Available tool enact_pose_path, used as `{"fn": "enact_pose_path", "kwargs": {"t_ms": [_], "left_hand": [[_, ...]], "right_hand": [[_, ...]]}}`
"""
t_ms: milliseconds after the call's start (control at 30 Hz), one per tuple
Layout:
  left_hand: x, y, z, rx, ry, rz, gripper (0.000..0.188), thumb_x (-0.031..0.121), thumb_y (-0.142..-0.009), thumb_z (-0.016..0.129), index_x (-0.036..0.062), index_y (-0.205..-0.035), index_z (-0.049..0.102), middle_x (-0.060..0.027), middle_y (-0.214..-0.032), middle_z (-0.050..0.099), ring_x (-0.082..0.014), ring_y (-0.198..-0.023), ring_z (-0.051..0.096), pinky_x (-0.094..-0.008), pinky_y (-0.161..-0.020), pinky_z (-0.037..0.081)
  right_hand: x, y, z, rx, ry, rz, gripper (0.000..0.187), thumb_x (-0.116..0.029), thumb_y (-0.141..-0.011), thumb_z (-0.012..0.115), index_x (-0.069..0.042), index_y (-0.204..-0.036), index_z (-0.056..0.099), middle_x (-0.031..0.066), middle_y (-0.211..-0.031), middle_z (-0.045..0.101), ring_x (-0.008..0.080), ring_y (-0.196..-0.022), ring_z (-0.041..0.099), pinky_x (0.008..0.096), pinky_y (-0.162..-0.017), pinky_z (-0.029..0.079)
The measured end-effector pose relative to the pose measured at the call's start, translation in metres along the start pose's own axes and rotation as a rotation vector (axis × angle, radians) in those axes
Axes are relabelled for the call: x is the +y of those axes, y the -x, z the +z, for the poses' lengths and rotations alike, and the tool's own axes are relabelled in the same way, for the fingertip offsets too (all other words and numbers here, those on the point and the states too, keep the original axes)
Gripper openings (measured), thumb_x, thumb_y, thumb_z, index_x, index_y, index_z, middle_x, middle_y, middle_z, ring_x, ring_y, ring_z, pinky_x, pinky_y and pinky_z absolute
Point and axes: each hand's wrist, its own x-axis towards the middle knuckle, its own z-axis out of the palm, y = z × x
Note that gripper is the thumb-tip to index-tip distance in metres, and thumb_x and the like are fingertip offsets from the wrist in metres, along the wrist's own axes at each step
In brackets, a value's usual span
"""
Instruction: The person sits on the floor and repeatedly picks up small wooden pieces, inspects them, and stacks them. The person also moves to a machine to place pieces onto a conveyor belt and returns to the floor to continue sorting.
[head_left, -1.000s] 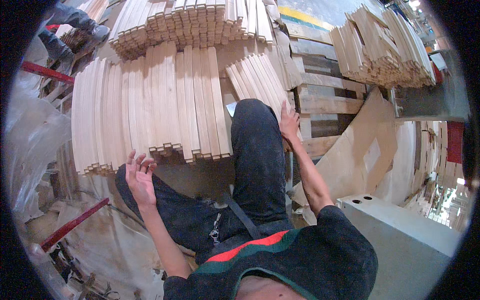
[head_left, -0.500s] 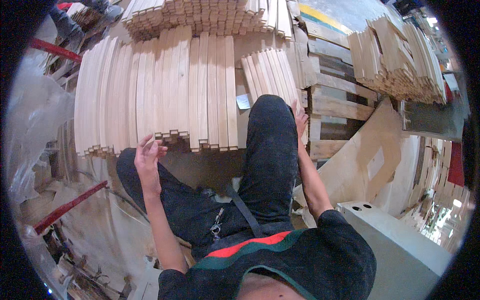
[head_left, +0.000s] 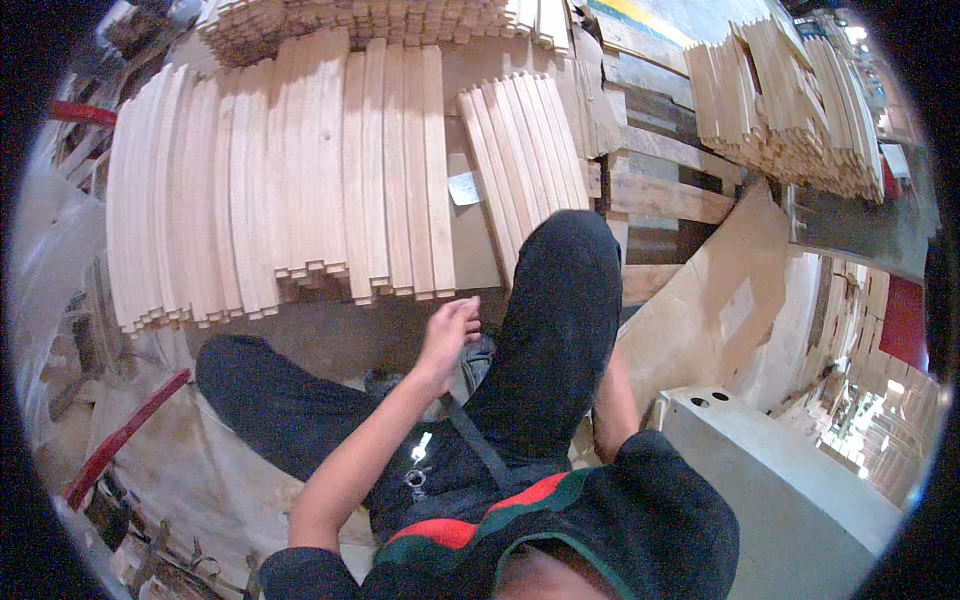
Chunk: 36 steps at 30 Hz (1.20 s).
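My left hand (head_left: pixel 450 338) is in front of the wide stack of pale wooden strips (head_left: pixel 300 170), just below its right end and beside my right leg. Its fingers are loosely bent and apart, with nothing visible in them. A narrower bundle of wooden strips (head_left: pixel 530 150) lies slightly slanted beyond my right knee (head_left: pixel 570 260), which covers its near end. My right forearm (head_left: pixel 614 400) runs up along the outer side of that leg. The leg hides my right hand, so what it touches does not show.
Between the stacks a small white paper (head_left: pixel 464 188) lies on cardboard. Another strip pile (head_left: pixel 370 25) stands at the back. To the right are a wooden pallet (head_left: pixel 670 195), further strips (head_left: pixel 780 105), a cardboard sheet (head_left: pixel 715 285) and a grey box-like surface (head_left: pixel 770 460). A red bar (head_left: pixel 125 435) is at left.
My left hand has moved right, from the near edge of the wide stack to beside my right leg. My right hand has drawn back from the narrower bundle, out of sight behind the leg.
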Motion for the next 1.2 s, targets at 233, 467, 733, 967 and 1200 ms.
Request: {"fn": "enact_pose_path", "kwargs": {"t_ms": [233,467,733,967,1200], "left_hand": [[-0.075,-0.112,0.062,0.019,0.127,-0.012,0.056,0.038,-0.081,0.074,0.003,-0.118,0.052,-0.0011,-0.09,0.064,-0.0097,-0.07,0.058,-0.0241,-0.057,0.044],[-0.086,-0.131,0.073,-0.02,0.107,0.058,0.031,0.024,-0.073,0.081,-0.0007,-0.083,0.066,-0.006,-0.078,0.067,-0.012,-0.061,0.06,-0.0264,-0.054,0.045],[-0.065,-0.104,0.075,0.024,0.137,0.051,0.035,0.015,-0.075,0.078,-0.0063,-0.098,0.061,-0.0107,-0.082,0.067,-0.0186,-0.066,0.065,-0.0311,-0.059,0.054],[-0.072,-0.097,0.043,0.008,0.056,0.042,0.035,0.015,-0.077,0.077,-0.0079,-0.098,0.062,-0.0127,-0.086,0.067,-0.0168,-0.063,0.065,-0.0297,-0.054,0.058],[-0.069,-0.092,0.043,0.001,-0.044,0.067,0.045,0.02,-0.074,0.08,-0.0078,-0.102,0.059,-0.0127,-0.084,0.066,-0.0178,-0.064,0.063,-0.0304,-0.056,0.056]], "right_hand": [[-0.029,0.034,-0.013,-0.097,-0.002,0.154,0.092,-0.051,-0.074,0.07,-0.004,-0.143,0.03,0.0217,-0.133,0.043,0.0412,-0.12,0.042,0.0499,-0.098,0.038],[0.008,0.039,0.032,0.06,-0.037,0.059,0.128,-0.071,-0.051,0.077,-0.003,-0.145,0.023,0.0277,-0.13,0.038,0.0425,-0.121,0.036,0.0527,-0.103,0.03],[0.011,0.033,0.025,0.094,-0.142,-0.06,0.109,-0.056,-0.061,0.079,0.0,-0.14,0.029,0.0257,-0.124,0.046,0.0388,-0.118,0.044,0.048,-0.102,0.034],[-0.024,0.039,0.01,0.028,0.206,-0.009,0.11,-0.058,-0.065,0.076,0.005,-0.14,0.026,0.0299,-0.126,0.045,0.0415,-0.117,0.044,0.048,-0.1,0.036],[-0.052,-0.013,0.018,0.309,0.181,-0.169,0.114,-0.064,-0.063,0.073,-0.002,-0.144,0.024,0.0274,-0.122,0.046,0.0434,-0.115,0.044,0.0535,-0.097,0.036]]}}
